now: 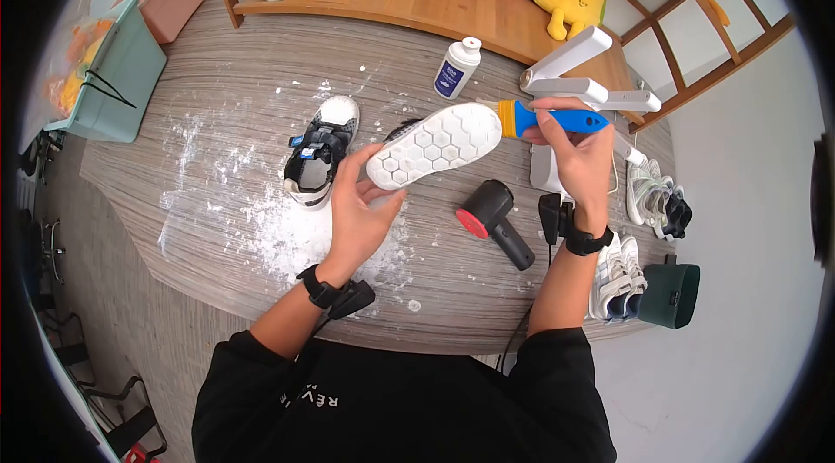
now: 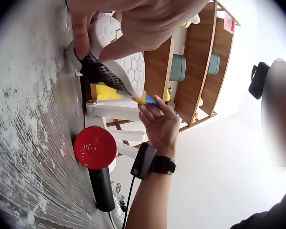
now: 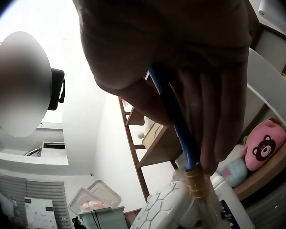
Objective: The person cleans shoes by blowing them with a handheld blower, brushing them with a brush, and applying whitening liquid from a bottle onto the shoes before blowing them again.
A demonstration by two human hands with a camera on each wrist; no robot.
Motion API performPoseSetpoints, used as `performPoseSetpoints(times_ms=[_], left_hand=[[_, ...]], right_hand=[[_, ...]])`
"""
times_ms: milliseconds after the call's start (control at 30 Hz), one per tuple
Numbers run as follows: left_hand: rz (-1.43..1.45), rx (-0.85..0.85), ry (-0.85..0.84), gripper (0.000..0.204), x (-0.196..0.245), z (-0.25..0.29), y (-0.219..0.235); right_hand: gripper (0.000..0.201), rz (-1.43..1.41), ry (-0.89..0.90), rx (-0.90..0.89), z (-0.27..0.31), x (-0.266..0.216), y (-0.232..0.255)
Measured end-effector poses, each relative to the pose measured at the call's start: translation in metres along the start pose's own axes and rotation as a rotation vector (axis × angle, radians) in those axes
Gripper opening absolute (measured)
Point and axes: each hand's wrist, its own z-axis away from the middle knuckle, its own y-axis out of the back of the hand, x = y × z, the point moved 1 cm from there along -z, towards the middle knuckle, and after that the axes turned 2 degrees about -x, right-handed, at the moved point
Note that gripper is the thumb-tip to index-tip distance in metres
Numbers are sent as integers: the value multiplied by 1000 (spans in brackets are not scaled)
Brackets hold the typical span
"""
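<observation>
My left hand (image 1: 361,215) grips a shoe by its heel end, its white hexagon-patterned sole (image 1: 439,145) turned up toward the head view. In the left wrist view the shoe's dark mesh upper (image 2: 97,71) shows under the fingers. My right hand (image 1: 581,154) pinches the blue handle (image 1: 578,121) of a brush, whose bristles are at the toe end of the sole; the right wrist view shows its yellow band (image 3: 197,183) beside the sole. The matching black and white shoe (image 1: 320,150) rests on the table, left of my left hand.
White powder (image 1: 291,232) is scattered over the table (image 1: 417,289). A white bottle (image 1: 457,67) stands behind the shoe, and a black device with a red face (image 1: 491,215) lies nearer me. A folded white stand (image 1: 570,71) and more shoes (image 1: 617,276) are at right.
</observation>
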Motion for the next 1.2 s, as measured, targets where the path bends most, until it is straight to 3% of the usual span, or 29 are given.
performPoseSetpoints(times_ms=[133, 267, 367, 467, 600, 700, 900, 1100, 1200], left_hand=[[-164, -32, -130, 67, 4, 1, -1], [-193, -39, -107, 63, 4, 1, 1], [-248, -53, -19, 56, 6, 3, 0], [-406, -98, -192, 41, 3, 5, -2], [-394, -182, -179, 41, 7, 6, -2], [-419, -169, -201, 44, 7, 5, -2], [-402, -118, -142, 64, 9, 4, -5], [-474, -226, -64, 83, 7, 4, -3], [-471, -218, -86, 85, 9, 4, -3]], right_hand=[[11, 190, 40, 1, -4, 17, -5], [11, 434, 87, -32, -5, 18, -11], [13, 509, 126, -55, -3, 16, -16], [13, 568, 65, -99, -2, 12, -15], [13, 585, 100, -94, 1, 8, -6], [12, 621, 170, -46, 4, -3, 3], [11, 714, 95, -73, 12, -13, 6], [11, 579, 184, -266, 30, -39, -13], [12, 426, 135, -476, 33, -40, -17]])
